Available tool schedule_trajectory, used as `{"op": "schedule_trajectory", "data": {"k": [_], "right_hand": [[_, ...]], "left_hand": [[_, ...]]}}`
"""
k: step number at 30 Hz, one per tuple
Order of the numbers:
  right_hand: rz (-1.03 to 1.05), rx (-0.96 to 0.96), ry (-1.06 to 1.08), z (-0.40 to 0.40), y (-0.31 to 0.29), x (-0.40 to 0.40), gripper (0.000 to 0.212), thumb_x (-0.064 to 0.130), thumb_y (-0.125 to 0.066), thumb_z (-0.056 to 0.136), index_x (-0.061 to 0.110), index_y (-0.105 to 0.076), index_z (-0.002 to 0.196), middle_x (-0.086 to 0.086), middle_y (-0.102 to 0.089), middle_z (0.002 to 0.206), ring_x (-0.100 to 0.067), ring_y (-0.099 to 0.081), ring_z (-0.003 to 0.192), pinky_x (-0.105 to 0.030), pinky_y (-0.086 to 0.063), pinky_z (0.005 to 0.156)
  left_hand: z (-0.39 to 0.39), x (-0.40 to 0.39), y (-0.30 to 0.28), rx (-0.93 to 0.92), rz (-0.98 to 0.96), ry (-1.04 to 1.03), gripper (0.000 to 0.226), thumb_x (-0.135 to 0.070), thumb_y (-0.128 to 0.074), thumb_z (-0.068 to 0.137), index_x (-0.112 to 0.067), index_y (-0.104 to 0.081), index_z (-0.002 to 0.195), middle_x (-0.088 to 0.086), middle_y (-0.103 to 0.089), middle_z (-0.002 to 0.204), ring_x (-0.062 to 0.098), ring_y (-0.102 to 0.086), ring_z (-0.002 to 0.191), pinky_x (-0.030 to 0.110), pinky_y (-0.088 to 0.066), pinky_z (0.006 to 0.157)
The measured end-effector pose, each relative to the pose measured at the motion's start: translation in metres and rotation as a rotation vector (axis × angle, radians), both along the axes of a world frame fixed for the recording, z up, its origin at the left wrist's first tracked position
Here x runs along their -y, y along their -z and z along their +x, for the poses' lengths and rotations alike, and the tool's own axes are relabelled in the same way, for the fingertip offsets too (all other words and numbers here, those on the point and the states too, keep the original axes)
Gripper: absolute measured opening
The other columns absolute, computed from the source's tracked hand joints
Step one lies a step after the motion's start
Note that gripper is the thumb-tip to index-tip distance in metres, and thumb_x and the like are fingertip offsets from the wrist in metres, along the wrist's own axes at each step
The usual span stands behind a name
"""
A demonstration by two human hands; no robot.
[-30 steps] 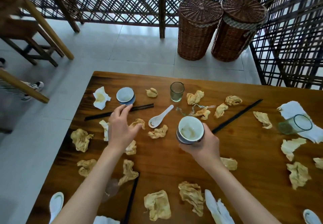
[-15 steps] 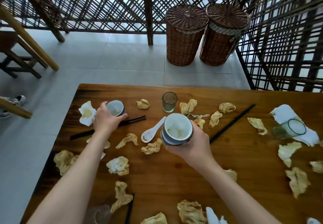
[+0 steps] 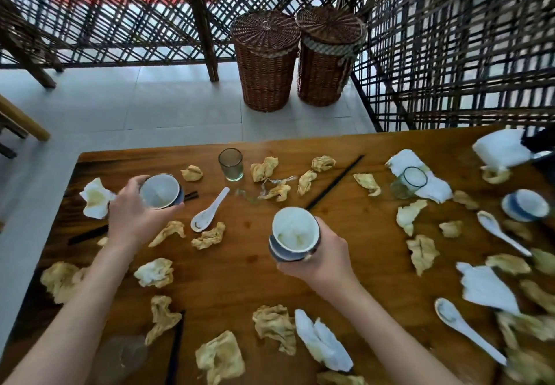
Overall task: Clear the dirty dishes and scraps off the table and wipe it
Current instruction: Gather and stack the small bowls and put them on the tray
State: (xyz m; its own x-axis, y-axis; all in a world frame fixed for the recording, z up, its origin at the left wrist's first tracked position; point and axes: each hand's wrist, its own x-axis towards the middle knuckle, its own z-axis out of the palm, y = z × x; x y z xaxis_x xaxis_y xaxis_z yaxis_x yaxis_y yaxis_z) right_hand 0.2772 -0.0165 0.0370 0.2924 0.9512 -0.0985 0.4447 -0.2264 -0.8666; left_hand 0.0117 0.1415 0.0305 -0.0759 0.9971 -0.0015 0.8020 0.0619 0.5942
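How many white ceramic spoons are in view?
3: spoon between the two held bowls, spoon near the right edge, spoon at lower right. Crumpled napkins could hide others.

Three bowls (image 3: 160,190), four spoons (image 3: 209,210), two upright glasses (image 3: 230,164), two wicker baskets (image 3: 265,60).

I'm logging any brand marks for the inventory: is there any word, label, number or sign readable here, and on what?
None can be read.
The bowls in the left hand and the right hand, the upright glass, the spoons, napkins and wicker baskets show no lettering.
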Motion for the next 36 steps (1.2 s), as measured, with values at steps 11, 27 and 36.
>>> {"op": "schedule_trajectory", "data": {"k": [11,27,36], "right_hand": [[-0.066,0.029,0.099,0.121,-0.022,0.144,0.060,0.050,-0.082,0.043,0.051,-0.049,0.093,0.040,-0.056,0.093,0.021,-0.049,0.095,0.001,-0.042,0.063],[-0.096,0.044,0.168,0.337,-0.026,0.319,0.065,0.054,-0.084,0.040,0.052,-0.049,0.095,0.035,-0.058,0.094,0.011,-0.055,0.096,-0.009,-0.047,0.076],[-0.110,0.012,0.219,0.427,-0.012,0.321,0.067,0.033,-0.090,0.045,0.038,-0.053,0.101,0.021,-0.063,0.098,0.002,-0.058,0.096,-0.019,-0.051,0.080]], "left_hand": [[0.168,0.116,-0.042,0.131,0.024,0.302,0.078,-0.031,-0.092,0.051,-0.014,-0.056,0.118,0.004,-0.060,0.103,0.019,-0.052,0.092,0.032,-0.043,0.075],[0.426,0.271,-0.029,0.188,-0.037,0.347,0.078,-0.041,-0.089,0.050,-0.024,-0.056,0.118,-0.004,-0.057,0.104,0.015,-0.052,0.093,0.027,-0.041,0.073],[0.549,0.252,-0.008,0.199,-0.068,0.374,0.073,-0.044,-0.086,0.053,-0.024,-0.056,0.116,-0.004,-0.058,0.105,0.015,-0.051,0.091,0.019,-0.038,0.067]]}}
